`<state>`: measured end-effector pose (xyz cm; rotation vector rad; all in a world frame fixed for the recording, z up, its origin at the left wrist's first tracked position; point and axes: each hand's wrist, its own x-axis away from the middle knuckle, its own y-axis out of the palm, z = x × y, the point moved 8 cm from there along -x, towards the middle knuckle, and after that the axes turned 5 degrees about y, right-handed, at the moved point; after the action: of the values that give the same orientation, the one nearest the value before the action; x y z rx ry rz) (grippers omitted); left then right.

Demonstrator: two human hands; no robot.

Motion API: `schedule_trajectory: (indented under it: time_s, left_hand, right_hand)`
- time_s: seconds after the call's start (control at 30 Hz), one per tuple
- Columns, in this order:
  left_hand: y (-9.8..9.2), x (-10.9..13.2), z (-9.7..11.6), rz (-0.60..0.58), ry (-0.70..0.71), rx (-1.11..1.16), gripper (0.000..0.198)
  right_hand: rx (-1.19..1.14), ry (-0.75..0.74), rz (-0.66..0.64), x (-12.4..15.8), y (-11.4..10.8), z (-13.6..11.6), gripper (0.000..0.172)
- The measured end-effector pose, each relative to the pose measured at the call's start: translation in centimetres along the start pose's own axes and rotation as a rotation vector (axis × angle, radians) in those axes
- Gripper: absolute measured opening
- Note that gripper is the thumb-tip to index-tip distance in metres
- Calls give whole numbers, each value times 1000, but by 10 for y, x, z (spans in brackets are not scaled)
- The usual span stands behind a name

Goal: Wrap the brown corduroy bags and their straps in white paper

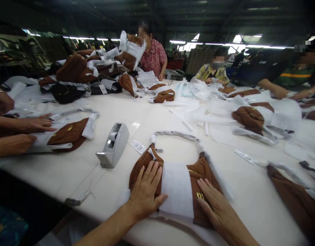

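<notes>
A brown handbag [203, 171] lies flat in front of me, its handle [175, 134] wrapped in pale material and arched away from me. Around the middle of the bag runs a white paper band [177, 191]. My left hand [147, 186] rests on the bag's left part, fingers spread, with the thumb on the band. On the right part lies my right hand [216, 203], flat with fingers stretched out, beside a gold emblem [200, 195]. A white tag [137, 146] is on the table by the handle's left end.
A grey tape dispenser [115, 145] stands left of the bag on the white table [147, 119]. Another person's hands [26, 133] press on a brown bag [70, 133] at the left. Bags are piled at the back left [72, 68]; several people are around the table.
</notes>
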<state>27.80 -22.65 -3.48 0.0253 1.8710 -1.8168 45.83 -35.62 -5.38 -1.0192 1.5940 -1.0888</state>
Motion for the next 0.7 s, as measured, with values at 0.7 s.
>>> schedule_trajectory:
  time_s: [0.7]
  left_hand:
    - [-2,27,-101,186,-857,636,65]
  right_hand:
    - [-153,712,315,18,-75,94,38]
